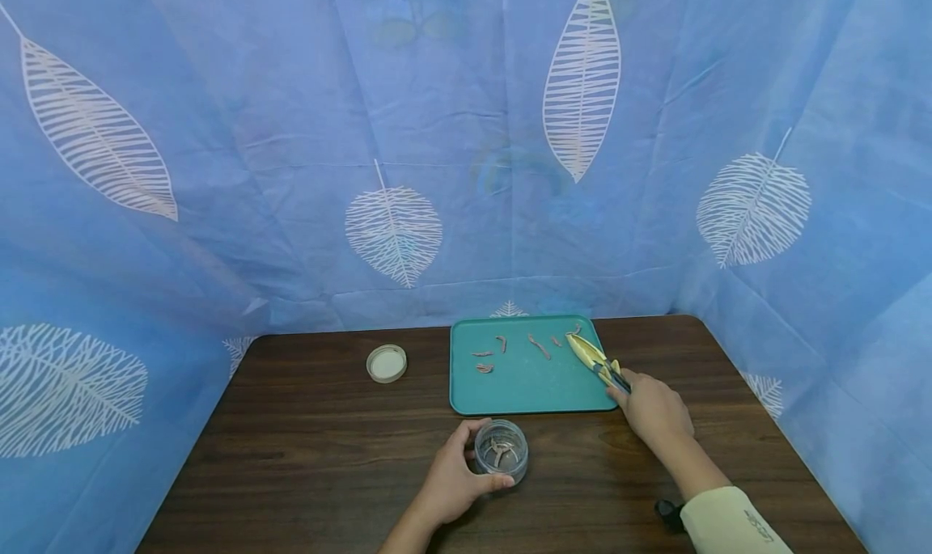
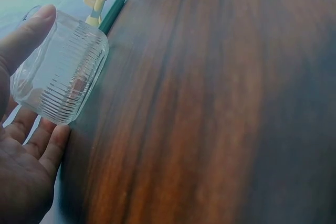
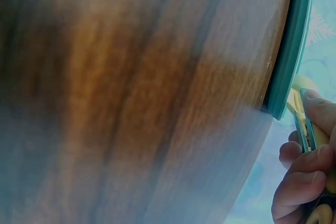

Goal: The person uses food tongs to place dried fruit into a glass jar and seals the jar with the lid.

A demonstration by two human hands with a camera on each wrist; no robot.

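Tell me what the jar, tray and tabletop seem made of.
Jar: glass or hard plastic, glossy; its ribbed wall is transparent. Tray: probably plastic, smooth, evenly teal with a raised rim. Tabletop: wood or wood-look laminate, dark brown, slight sheen, streaked with grain.

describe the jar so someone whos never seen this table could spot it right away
Start with the dark wooden table and find the teal tray at its far edge. Just nearer the person than the tray, the left hand holds the small jar. It is clear and round with ridged walls, unlike the opaque tray and the low, pale lid.
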